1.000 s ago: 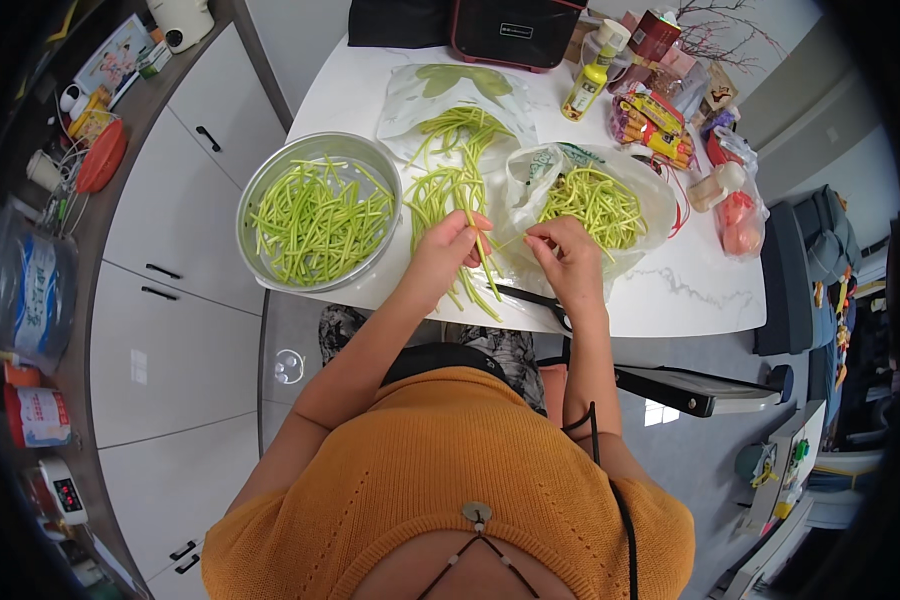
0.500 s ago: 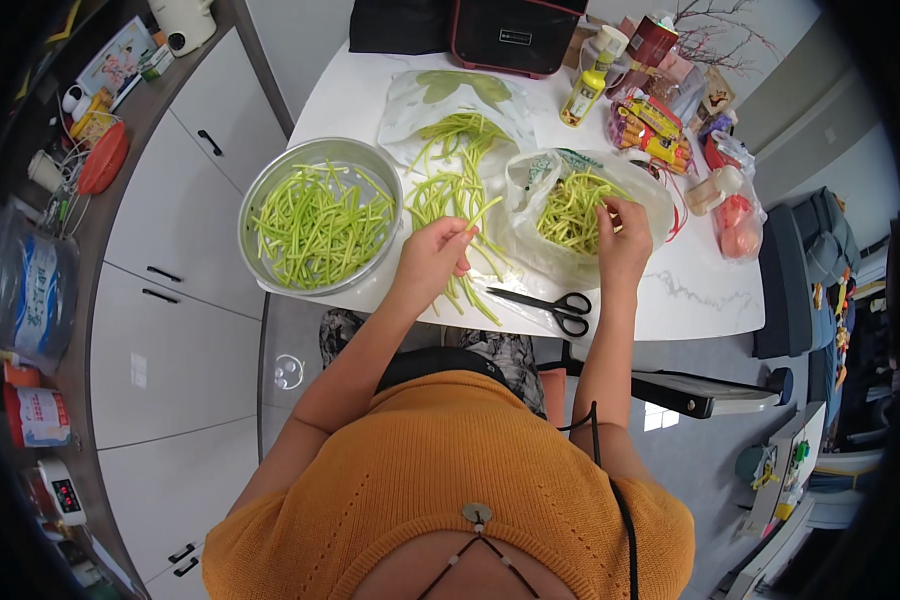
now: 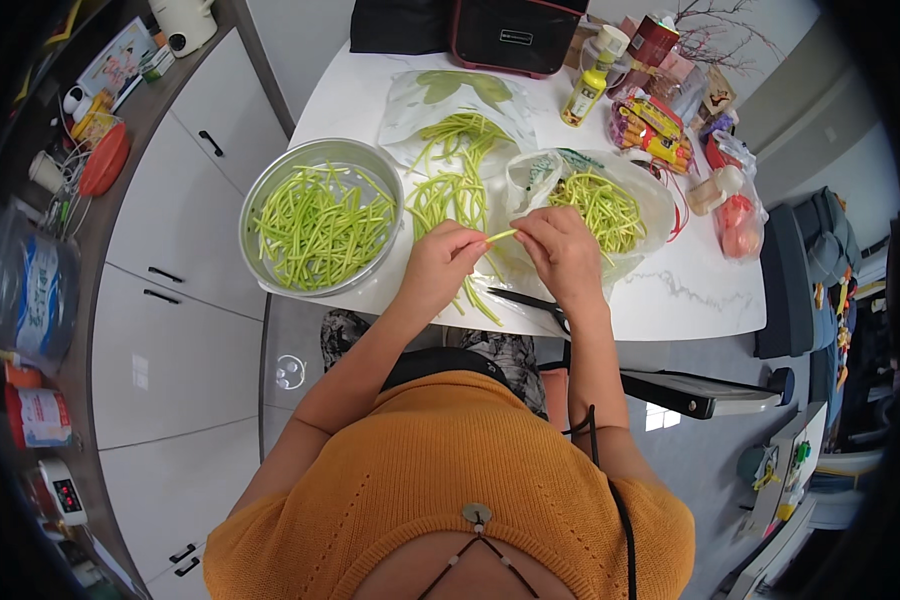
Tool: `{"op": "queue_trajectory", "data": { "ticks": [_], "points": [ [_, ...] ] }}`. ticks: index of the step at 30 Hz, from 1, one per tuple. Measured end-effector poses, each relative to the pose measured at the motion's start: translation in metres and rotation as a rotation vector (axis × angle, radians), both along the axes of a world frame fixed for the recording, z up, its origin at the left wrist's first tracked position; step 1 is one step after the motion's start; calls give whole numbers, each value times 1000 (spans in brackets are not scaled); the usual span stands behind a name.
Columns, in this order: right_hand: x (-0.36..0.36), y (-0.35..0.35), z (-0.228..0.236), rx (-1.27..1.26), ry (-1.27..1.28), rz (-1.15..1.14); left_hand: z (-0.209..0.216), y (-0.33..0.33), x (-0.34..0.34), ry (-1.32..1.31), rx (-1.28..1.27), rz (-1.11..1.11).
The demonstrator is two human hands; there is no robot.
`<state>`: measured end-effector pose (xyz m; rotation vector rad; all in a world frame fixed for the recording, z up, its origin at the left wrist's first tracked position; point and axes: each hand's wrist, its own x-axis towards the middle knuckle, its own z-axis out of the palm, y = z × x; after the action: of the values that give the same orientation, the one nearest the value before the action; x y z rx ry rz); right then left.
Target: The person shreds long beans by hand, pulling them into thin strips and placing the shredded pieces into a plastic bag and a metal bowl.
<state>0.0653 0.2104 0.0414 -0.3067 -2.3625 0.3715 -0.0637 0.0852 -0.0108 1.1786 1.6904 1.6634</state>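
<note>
Both my hands meet over the near part of the table, pinching a short green vegetable stem (image 3: 501, 236) at its two ends. My left hand (image 3: 438, 265) is closed on its left end, above a heap of long green stems (image 3: 450, 197). Closed on the other end is my right hand (image 3: 564, 255), close to the near side of a white plastic bag (image 3: 654, 207) with stem pieces (image 3: 610, 210) in it. To the left, a round metal pan (image 3: 246, 238) holds many cut stems (image 3: 320, 230). Black scissors (image 3: 520, 299) lie below my right hand, their handles partly hidden by my wrist.
Long stems spill from another plastic bag (image 3: 405, 110) at the back. Beyond stand a black appliance (image 3: 510, 38) and a yellow bottle (image 3: 587, 92). Packaged sausages (image 3: 654, 130) and a bag of red fruit (image 3: 738, 228) sit at the right. White cabinets (image 3: 175, 340) flank the left.
My right hand has come left from the bag of pieces to my left hand, and now grips the stem's other end. The left hand has barely shifted.
</note>
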Motion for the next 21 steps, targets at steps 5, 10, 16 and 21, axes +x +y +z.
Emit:
{"op": "queue_trajectory", "data": {
  "ticks": [5,10,16,21],
  "points": [
    [6,6,-12,-536,43,-22,6,-3,-2,225,44,154],
    [13,14,-20,-1336,57,305,6,-5,-2,71,42,150],
    [13,12,-36,-1793,169,852,2,-3,1,-25,-13,-15],
    [12,7,-34,-1965,290,1021,0,-2,1,-134,-51,-41]
  ]
}}
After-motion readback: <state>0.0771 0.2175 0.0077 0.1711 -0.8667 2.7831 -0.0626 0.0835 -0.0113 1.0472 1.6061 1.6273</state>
